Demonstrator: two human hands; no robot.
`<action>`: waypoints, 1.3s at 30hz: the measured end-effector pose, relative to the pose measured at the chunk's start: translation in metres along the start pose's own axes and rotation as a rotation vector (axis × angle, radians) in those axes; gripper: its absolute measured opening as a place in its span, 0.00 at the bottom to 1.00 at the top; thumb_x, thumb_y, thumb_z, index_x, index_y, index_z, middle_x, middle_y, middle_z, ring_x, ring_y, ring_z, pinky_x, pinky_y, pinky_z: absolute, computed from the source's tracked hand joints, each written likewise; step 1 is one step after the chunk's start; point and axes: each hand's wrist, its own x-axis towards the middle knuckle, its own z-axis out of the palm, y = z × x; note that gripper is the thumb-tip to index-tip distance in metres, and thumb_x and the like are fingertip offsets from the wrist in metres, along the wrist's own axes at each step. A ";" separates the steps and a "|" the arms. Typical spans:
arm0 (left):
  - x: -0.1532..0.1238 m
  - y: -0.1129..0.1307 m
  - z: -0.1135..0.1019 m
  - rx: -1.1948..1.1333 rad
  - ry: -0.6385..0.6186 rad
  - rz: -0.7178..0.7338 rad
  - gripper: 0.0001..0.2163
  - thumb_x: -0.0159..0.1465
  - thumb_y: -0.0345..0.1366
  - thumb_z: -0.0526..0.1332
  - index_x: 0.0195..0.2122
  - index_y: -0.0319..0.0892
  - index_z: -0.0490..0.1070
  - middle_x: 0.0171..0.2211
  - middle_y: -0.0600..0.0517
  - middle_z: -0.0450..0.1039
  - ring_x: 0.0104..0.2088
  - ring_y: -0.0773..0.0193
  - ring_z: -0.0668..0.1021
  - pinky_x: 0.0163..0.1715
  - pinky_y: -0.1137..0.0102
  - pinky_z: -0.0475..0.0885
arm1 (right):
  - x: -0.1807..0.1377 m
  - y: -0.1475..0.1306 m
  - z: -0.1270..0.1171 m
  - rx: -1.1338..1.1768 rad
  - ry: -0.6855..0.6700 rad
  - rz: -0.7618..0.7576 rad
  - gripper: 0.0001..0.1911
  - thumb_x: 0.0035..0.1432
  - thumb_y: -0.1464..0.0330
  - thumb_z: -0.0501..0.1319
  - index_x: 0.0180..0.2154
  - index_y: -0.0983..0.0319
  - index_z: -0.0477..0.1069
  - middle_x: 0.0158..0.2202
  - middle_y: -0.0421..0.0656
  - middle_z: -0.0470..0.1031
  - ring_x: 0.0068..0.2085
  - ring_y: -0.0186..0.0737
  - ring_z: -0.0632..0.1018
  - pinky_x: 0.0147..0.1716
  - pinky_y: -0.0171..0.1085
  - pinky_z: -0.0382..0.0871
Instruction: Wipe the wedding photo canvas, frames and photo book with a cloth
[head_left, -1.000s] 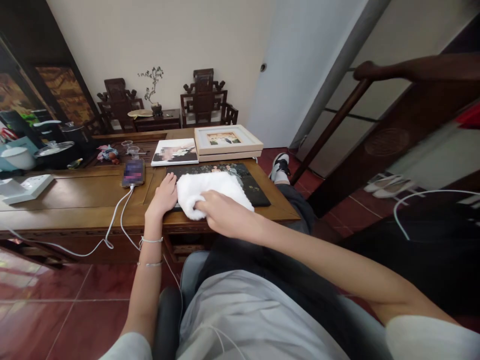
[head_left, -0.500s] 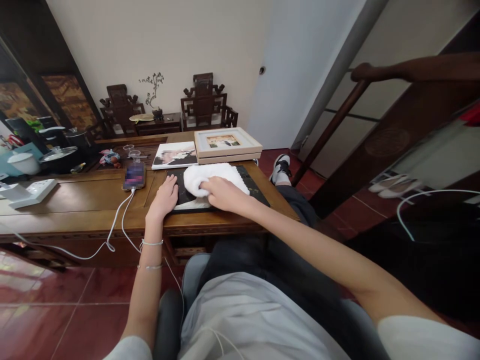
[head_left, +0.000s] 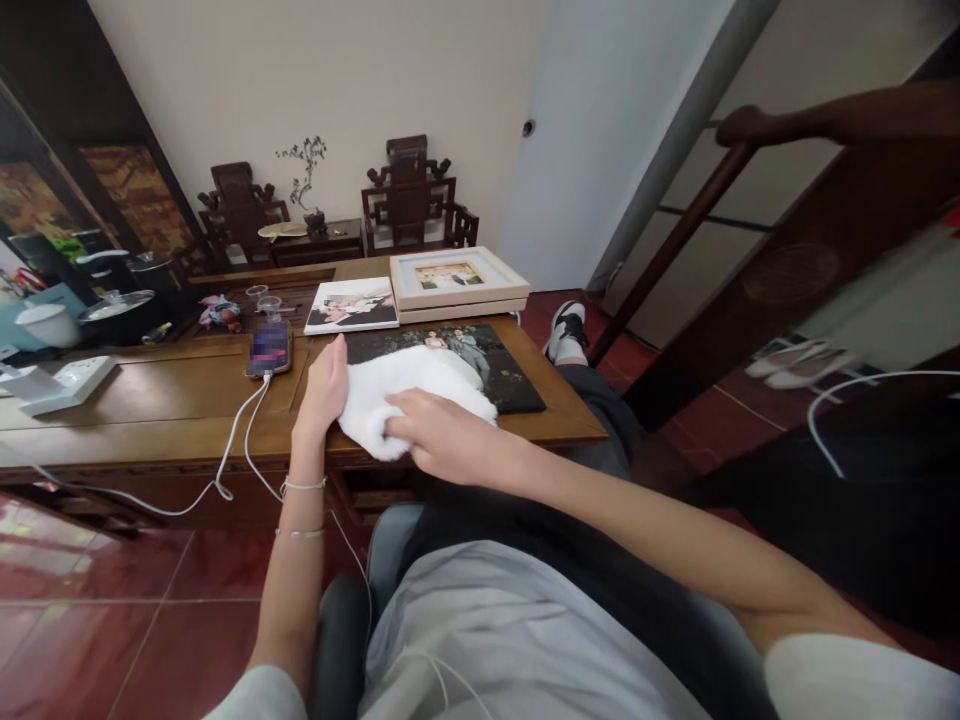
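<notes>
A white fluffy cloth (head_left: 420,385) lies bunched over the near left part of a dark photo panel (head_left: 517,385) that pictures two people. My right hand (head_left: 442,430) grips the cloth near its front edge, fingers pressed into the folds. My left hand (head_left: 325,390) rests on edge at the panel's left side, fingers straight and thumb raised, beside the cloth's left end. The panel's near left corner is hidden under the cloth.
On the wooden table (head_left: 187,400) behind the panel lie a white-edged photo print (head_left: 352,305) and stacked picture frames (head_left: 457,285). To the left are a plugged-in phone (head_left: 268,348), a power strip (head_left: 71,385), a lidded pan (head_left: 118,315) and small glass cups (head_left: 266,300).
My right hand has drawn the cloth toward me and leftward, uncovering the pictured couple. My left hand has turned from lying flat on the panel to standing on edge.
</notes>
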 end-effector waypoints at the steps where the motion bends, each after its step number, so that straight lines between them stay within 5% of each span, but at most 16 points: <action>1: 0.000 -0.002 0.002 0.031 -0.046 0.002 0.28 0.74 0.48 0.39 0.59 0.37 0.69 0.61 0.41 0.69 0.65 0.53 0.68 0.65 0.59 0.60 | -0.013 0.001 -0.002 0.008 -0.009 0.010 0.18 0.49 0.82 0.52 0.37 0.65 0.75 0.43 0.54 0.76 0.50 0.50 0.74 0.49 0.43 0.65; 7: 0.000 -0.017 0.011 0.220 -0.219 -0.009 0.23 0.72 0.41 0.45 0.60 0.34 0.68 0.67 0.38 0.60 0.70 0.52 0.57 0.66 0.54 0.57 | -0.064 0.025 -0.009 0.008 0.027 0.172 0.17 0.44 0.82 0.50 0.32 0.63 0.73 0.42 0.52 0.76 0.47 0.49 0.75 0.46 0.41 0.66; 12: 0.002 -0.022 0.012 0.292 -0.224 0.029 0.22 0.72 0.35 0.44 0.61 0.33 0.66 0.68 0.38 0.58 0.69 0.54 0.59 0.66 0.55 0.58 | -0.059 0.053 -0.011 -0.088 0.018 0.370 0.17 0.48 0.81 0.50 0.33 0.63 0.73 0.36 0.51 0.76 0.39 0.48 0.75 0.37 0.39 0.63; 20: 0.003 -0.027 0.013 0.288 -0.239 0.032 0.21 0.72 0.36 0.45 0.61 0.36 0.66 0.68 0.40 0.59 0.69 0.54 0.60 0.67 0.53 0.57 | 0.042 0.096 -0.005 0.008 0.112 0.403 0.23 0.50 0.80 0.51 0.44 0.65 0.78 0.45 0.52 0.80 0.45 0.50 0.77 0.41 0.37 0.64; 25: 0.004 -0.026 0.011 0.247 -0.231 0.051 0.21 0.71 0.36 0.46 0.59 0.37 0.68 0.67 0.41 0.60 0.68 0.52 0.62 0.66 0.53 0.59 | 0.119 0.084 -0.002 0.164 0.181 0.323 0.23 0.55 0.77 0.53 0.49 0.65 0.77 0.52 0.51 0.78 0.50 0.49 0.76 0.46 0.36 0.65; 29: 0.005 -0.022 0.009 0.202 -0.235 0.104 0.19 0.70 0.34 0.46 0.55 0.37 0.72 0.64 0.40 0.65 0.64 0.51 0.68 0.64 0.54 0.63 | 0.144 0.070 0.003 0.175 0.175 0.295 0.22 0.56 0.75 0.54 0.49 0.63 0.78 0.51 0.51 0.78 0.49 0.50 0.76 0.46 0.37 0.66; 33: 0.004 -0.021 0.010 0.214 -0.234 0.077 0.20 0.70 0.35 0.46 0.58 0.36 0.69 0.66 0.40 0.62 0.67 0.51 0.64 0.65 0.54 0.61 | 0.125 0.084 0.010 0.150 0.210 0.308 0.25 0.54 0.78 0.53 0.50 0.63 0.77 0.52 0.51 0.78 0.50 0.48 0.76 0.47 0.36 0.66; 39: 0.003 -0.024 0.012 0.267 -0.248 0.000 0.22 0.71 0.36 0.46 0.62 0.35 0.65 0.68 0.40 0.58 0.69 0.54 0.59 0.67 0.53 0.56 | 0.057 0.140 0.006 0.048 0.257 0.432 0.24 0.50 0.80 0.51 0.44 0.66 0.79 0.48 0.52 0.80 0.47 0.50 0.77 0.45 0.37 0.66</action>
